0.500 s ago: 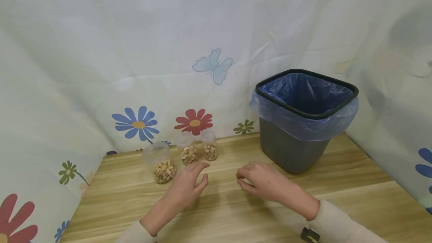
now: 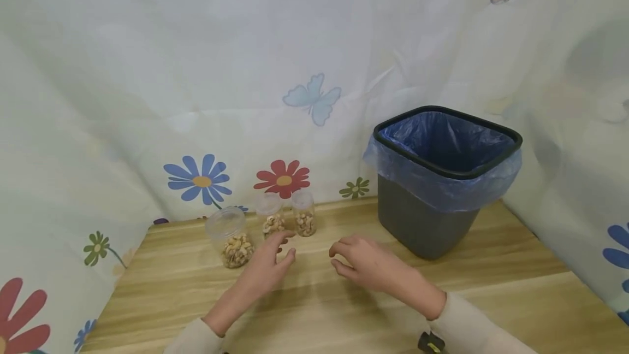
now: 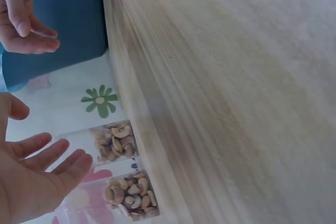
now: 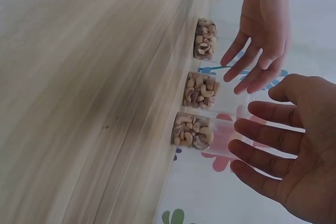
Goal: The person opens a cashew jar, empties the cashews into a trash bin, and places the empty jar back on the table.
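Three clear lidded jars of cashew nuts stand at the back left: a wide jar (image 2: pixel 237 250), a medium jar (image 2: pixel 272 223) and a narrow jar (image 2: pixel 305 222). My left hand (image 2: pixel 265 266) hovers over the table in front of the medium jar, its loosely bent fingers overlapping that jar's base in the head view. To the right, my right hand (image 2: pixel 369 264) hangs in the air, palm turned inward. In the right wrist view, the right hand's fingers (image 4: pixel 268 135) are spread and relaxed. Neither hand holds anything.
A dark grey bin (image 2: pixel 425 217) with a blue plastic liner (image 2: pixel 442 190) folded over its rim stands at the back right. Behind the wooden table (image 2: pixel 314 321) hangs a white curtain (image 2: pixel 221 59) printed with flowers and butterflies.
Both hands have shifted a little to the left, the right hand more so. The head view has tilted slightly. The jars and the bin stay in place.
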`<state>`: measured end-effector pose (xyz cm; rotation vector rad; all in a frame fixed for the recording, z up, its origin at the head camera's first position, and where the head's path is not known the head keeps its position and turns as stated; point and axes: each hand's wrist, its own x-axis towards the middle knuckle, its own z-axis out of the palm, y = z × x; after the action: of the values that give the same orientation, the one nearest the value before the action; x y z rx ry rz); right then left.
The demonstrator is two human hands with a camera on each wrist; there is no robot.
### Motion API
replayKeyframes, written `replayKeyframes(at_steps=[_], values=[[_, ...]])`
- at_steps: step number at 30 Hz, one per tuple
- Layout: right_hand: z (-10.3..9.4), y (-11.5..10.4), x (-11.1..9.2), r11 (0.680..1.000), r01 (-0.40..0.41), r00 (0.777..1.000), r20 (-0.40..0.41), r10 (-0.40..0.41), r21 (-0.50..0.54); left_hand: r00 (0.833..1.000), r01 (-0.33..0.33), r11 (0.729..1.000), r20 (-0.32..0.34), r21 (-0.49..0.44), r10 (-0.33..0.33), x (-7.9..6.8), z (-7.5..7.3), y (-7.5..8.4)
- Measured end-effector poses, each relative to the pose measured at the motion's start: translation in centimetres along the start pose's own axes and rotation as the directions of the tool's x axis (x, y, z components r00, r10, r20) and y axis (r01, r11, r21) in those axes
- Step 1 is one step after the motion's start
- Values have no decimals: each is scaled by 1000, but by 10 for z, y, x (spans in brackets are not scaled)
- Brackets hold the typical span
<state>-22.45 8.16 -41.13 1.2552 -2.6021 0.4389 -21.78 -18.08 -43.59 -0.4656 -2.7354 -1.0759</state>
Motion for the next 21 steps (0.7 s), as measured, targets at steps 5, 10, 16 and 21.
replayKeyframes(at_steps=[5,10,16,21], values=[[0,-2,8,1000,17,1000,-20,-16,14,999,30,999,-17,-35,-30,1,1,-3],[2,-6,12,1000,-20,999,-28,21,18,998,50,997,-27,-66,-52,2,4,-6],[1,-6,18,997,-60,998,-29,62,52,996,83,984,-11,-159,-85,7,6,-10],[3,-2,21,993,-81,996,-41,85,82,996,82,974,-10,-210,-86,12,8,-14]])
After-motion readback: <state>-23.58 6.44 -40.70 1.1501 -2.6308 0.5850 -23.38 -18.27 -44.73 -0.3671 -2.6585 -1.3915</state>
